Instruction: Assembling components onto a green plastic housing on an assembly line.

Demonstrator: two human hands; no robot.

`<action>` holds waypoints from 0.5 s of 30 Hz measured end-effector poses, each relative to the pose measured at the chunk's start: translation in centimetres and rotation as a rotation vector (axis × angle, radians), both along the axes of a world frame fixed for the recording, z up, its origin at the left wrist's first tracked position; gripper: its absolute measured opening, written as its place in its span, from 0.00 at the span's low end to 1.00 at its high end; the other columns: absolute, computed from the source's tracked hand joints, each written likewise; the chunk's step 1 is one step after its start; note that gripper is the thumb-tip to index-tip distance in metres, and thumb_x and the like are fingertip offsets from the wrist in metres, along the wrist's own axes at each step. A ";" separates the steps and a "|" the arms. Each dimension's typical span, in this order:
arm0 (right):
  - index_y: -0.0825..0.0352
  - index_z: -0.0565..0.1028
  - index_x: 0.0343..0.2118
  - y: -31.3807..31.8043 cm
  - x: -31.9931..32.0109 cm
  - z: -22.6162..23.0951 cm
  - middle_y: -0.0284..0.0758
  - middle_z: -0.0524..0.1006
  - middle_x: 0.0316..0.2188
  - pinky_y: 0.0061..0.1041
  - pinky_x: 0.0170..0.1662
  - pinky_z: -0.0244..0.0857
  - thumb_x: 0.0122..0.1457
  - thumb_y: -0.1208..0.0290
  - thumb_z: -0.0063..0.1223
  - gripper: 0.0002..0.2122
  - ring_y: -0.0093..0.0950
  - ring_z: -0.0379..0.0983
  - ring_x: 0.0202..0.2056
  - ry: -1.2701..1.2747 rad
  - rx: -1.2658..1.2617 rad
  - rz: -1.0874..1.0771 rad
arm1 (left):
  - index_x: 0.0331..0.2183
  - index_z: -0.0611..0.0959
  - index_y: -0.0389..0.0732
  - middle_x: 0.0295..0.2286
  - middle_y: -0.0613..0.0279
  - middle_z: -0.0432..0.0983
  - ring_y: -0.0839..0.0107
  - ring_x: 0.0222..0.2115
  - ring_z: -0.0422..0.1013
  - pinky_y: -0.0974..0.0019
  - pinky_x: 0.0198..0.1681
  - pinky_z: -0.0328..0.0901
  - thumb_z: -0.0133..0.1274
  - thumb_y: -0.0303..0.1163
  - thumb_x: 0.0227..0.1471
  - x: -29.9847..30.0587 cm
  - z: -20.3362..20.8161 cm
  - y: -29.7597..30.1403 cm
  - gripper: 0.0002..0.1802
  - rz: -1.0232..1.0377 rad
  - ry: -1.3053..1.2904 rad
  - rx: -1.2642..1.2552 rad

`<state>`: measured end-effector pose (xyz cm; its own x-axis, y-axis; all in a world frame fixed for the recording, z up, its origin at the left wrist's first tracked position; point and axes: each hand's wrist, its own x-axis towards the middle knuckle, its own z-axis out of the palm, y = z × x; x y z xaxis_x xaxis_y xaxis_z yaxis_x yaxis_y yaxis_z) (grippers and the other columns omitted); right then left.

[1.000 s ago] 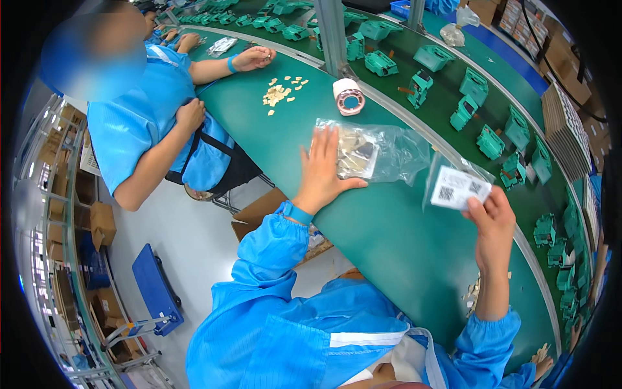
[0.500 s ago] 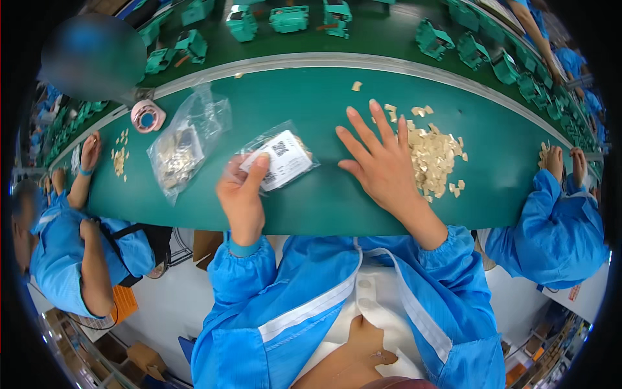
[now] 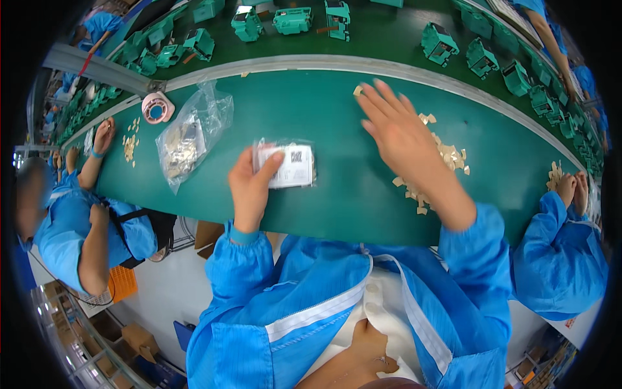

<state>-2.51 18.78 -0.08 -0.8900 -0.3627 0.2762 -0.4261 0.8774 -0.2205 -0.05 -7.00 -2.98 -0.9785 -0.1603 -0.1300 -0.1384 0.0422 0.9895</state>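
Observation:
My left hand (image 3: 254,185) grips a small clear plastic bag (image 3: 299,175) by its left side, thumb on the white printed label. Something light-coloured shows at the bag's right edge. My right hand (image 3: 405,139) is stretched out flat with its fingers pointing away, over a pile of small gold-coloured metal pieces (image 3: 451,157). It hides much of the pile. One loose gold piece (image 3: 357,91) lies beside its fingertips at the far side. Left of my left hand lies a larger clear bag (image 3: 183,152) holding similar pieces and a label.
A pink tape roll (image 3: 156,108) stands at the far left by a metal post. A metal rail (image 3: 311,61) divides the green table (image 3: 343,207) from a belt of green housings (image 3: 293,21). Co-workers sit left (image 3: 71,227) and right (image 3: 557,253), with small gold piles near their hands.
My right hand has moved away from me and slightly right, towards the loose piece at the far side. The bag in my left hand has turned level. The whole view has shifted slightly.

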 end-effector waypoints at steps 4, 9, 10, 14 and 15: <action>0.68 0.65 0.53 1.7 -4.7 -3.0 0.37 0.62 0.58 0.41 0.60 0.50 0.61 0.66 0.42 0.19 0.35 0.52 0.61 0.035 0.128 0.179 | 0.47 0.72 0.29 0.35 0.57 0.76 0.75 0.35 0.71 0.72 0.38 0.66 0.58 0.28 0.49 -2.6 -0.4 0.4 0.24 -0.056 0.134 -0.164; 0.66 0.64 0.55 6.4 0.5 -0.3 0.37 0.58 0.60 0.38 0.62 0.46 0.63 0.61 0.39 0.21 0.36 0.52 0.61 -0.379 0.015 0.290 | 0.46 0.71 0.33 0.37 0.58 0.72 0.73 0.34 0.68 0.70 0.37 0.65 0.55 0.26 0.50 5.5 -0.8 -5.3 0.20 0.364 0.539 -0.506; 0.66 0.63 0.56 7.8 2.0 0.8 0.37 0.58 0.61 0.36 0.63 0.45 0.63 0.59 0.38 0.22 0.36 0.52 0.62 -0.488 -0.116 0.253 | 0.43 0.71 0.34 0.35 0.59 0.71 0.74 0.32 0.68 0.71 0.36 0.65 0.55 0.26 0.50 8.9 -2.6 -7.2 0.17 0.410 0.572 -0.451; 0.73 0.54 0.60 13.9 10.1 0.2 0.41 0.53 0.62 0.32 0.64 0.34 0.64 0.52 0.30 0.30 0.34 0.44 0.64 -0.152 -0.516 -0.241 | 0.33 0.74 0.36 0.26 0.64 0.67 0.73 0.25 0.65 0.72 0.30 0.62 0.59 0.29 0.48 16.6 -12.7 -10.7 0.12 0.314 0.151 -0.632; 0.72 0.49 0.62 15.3 11.8 -1.3 0.42 0.51 0.63 0.32 0.65 0.33 0.65 0.51 0.29 0.31 0.34 0.42 0.64 -0.062 -0.480 -0.313 | 0.32 0.75 0.36 0.25 0.64 0.67 0.73 0.25 0.65 0.71 0.29 0.63 0.60 0.35 0.47 18.2 -16.8 -12.1 0.15 0.436 -0.038 -0.610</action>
<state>9.33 34.05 -1.37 -0.9546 0.0738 0.2886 -0.1356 0.7550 -0.6415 18.11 -19.09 -19.80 -0.8061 -0.5871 0.0738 -0.3019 0.5154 0.8020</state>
